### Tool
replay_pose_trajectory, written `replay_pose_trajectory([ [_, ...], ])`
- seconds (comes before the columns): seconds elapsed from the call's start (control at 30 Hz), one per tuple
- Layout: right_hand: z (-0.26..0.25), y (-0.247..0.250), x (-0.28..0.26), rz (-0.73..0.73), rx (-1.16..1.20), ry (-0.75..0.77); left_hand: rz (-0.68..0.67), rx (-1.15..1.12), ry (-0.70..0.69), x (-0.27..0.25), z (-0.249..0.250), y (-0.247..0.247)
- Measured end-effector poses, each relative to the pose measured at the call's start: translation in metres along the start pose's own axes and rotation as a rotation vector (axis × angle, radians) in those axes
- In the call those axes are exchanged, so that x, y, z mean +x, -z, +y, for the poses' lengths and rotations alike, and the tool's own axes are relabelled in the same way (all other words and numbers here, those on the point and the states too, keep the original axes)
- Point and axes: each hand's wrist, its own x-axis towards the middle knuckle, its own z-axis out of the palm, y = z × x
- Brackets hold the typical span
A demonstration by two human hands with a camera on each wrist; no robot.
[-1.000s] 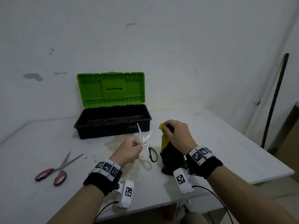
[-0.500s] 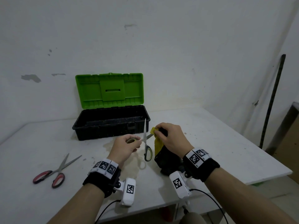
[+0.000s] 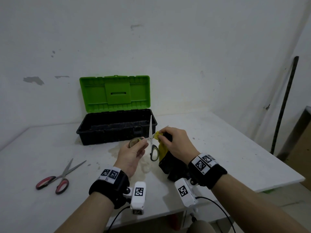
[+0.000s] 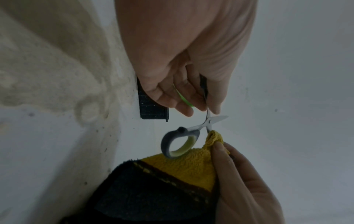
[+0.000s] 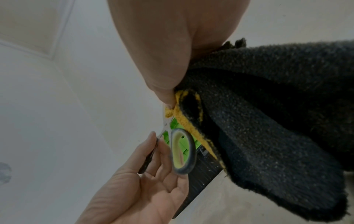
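Observation:
A pair of grey-and-green-handled scissors [image 3: 151, 145] is held wide open above the white table [image 3: 235, 148]. One blade points straight up and the other slants right. My left hand [image 3: 142, 144] pinches one handle loop, while the other loop [image 4: 172, 144] hangs free. My right hand [image 3: 162, 133] grips a yellow-and-black cloth [image 3: 162, 148] and pinches its yellow corner against the right blade near the pivot. In the right wrist view the cloth [image 5: 268, 121] hangs down in dark folds beside the free handle loop [image 5: 184, 151]. The rest of the cloth sits bunched under my right wrist.
An open toolbox with a black base [image 3: 116, 130] and an upright green lid [image 3: 114, 93] stands just behind my hands. Red-handled scissors [image 3: 58, 175] lie open at the left of the table. A dark pole [image 3: 284, 105] leans on the right wall.
The scissors have turned so that one blade now stands upright. My left hand has shifted onto a handle loop. My right hand has brought the cloth's yellow corner to the other blade.

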Motion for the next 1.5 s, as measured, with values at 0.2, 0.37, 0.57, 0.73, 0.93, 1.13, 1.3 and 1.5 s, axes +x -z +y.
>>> replay_pose_trajectory([
  [0.2, -0.002, -0.002, -0.002, -0.029, -0.011, -0.011, 0.001, -0.01, 0.001, -0.001, 0.004, -0.001],
  [0.37, -0.005, -0.001, -0.003, -0.018, 0.023, -0.066, 0.051, 0.071, -0.041, -0.004, 0.0, -0.003],
  [0.57, -0.01, -0.007, 0.0, -0.094, -0.023, -0.005, -0.073, 0.172, -0.023, -0.008, -0.004, 0.0],
  [0.73, -0.011, -0.011, -0.002, -0.092, -0.046, 0.017, -0.08, 0.153, -0.021, -0.007, -0.003, -0.003],
  [0.93, -0.011, -0.008, -0.006, -0.001, 0.0, 0.003, -0.004, 0.121, -0.029, -0.006, -0.003, -0.005],
  [1.13, -0.012, -0.017, -0.01, 0.009, -0.017, 0.122, -0.027, 0.189, -0.085, -0.008, -0.003, -0.005],
  [1.3, -0.009, -0.021, -0.011, -0.023, -0.041, 0.106, -0.053, 0.229, -0.138, -0.012, -0.003, -0.006],
  [1.5, 0.01, -0.003, 0.008, 0.139, -0.099, -0.1, 0.034, 0.276, -0.182, -0.012, -0.006, -0.002],
])
